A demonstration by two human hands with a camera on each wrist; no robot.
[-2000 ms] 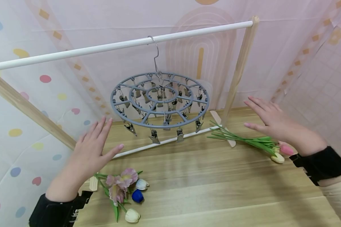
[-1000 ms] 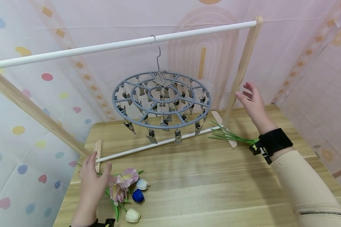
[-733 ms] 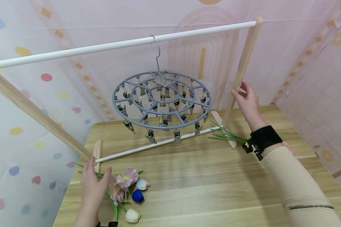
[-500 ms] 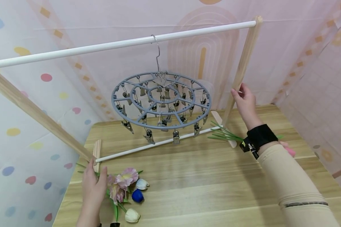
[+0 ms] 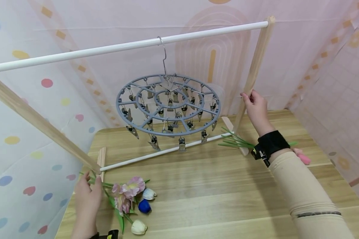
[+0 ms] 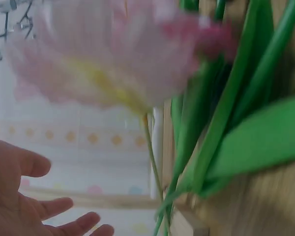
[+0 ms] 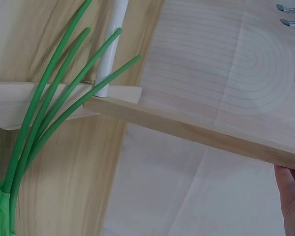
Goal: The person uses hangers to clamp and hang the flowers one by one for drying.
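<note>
So far no flower hangs from the grey round clip hanger (image 5: 168, 105): the left hand (image 5: 86, 199) pinches green stems of the pink artificial bouquet (image 5: 124, 194) on the wooden table (image 5: 221, 199), while the right hand (image 5: 255, 108) grips the rack's wooden post (image 5: 254, 68).

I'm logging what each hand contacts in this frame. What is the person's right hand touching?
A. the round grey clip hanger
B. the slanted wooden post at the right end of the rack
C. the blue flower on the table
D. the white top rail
B: the right hand has its fingers against the slanted wooden post, well clear of the grey clip hanger, while the left hand is down at the flower stems on the table.
</note>
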